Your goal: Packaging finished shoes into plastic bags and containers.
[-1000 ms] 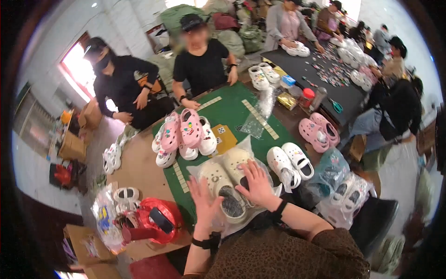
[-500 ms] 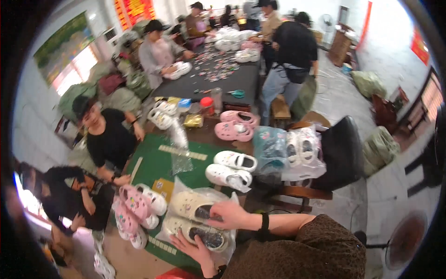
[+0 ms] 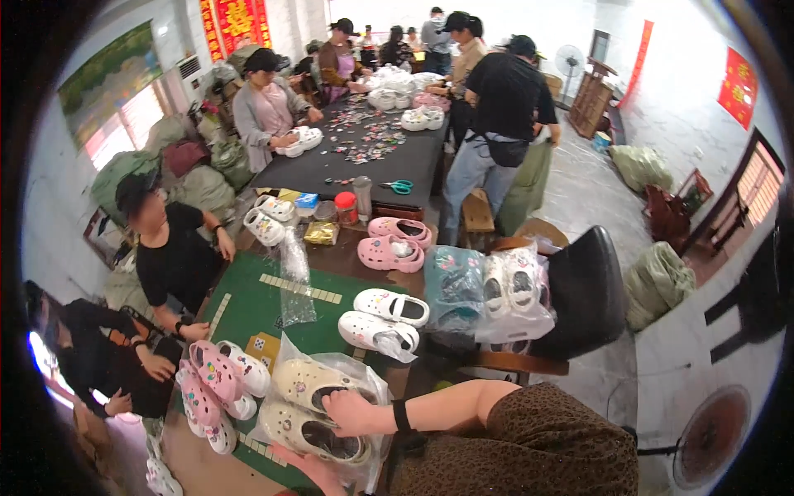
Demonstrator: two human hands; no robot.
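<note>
Two cream clogs with small charms, a far clog (image 3: pixel 299 382) and a near clog (image 3: pixel 289 426), lie side by side on a clear plastic bag (image 3: pixel 376 384). Bent fingers of my right hand (image 3: pixel 354 412) grip the inner rim of the far clog, by its dark insole. My left hand (image 3: pixel 313 471) lies low along the side of the near clog, fingers stretched out and partly hidden by the clog and bag. To the left, pink clogs (image 3: pixel 217 372) and white clogs (image 3: pixel 248 368) with charms stand close together.
Beyond the cream pair sit white clogs (image 3: pixel 382 331) and pink clogs (image 3: pixel 389 253). Bagged clogs (image 3: pixel 509 289) rest on a black chair (image 3: pixel 583 285) at right. A co-worker (image 3: pixel 174 256) stands at the left edge of the green mat (image 3: pixel 248 302). Scissors (image 3: pixel 399 187) lie on the far table.
The view has shifted, so the table sits further left. My left hand has slid off the top of the near clog to its side. My right hand stays at the far clog's opening.
</note>
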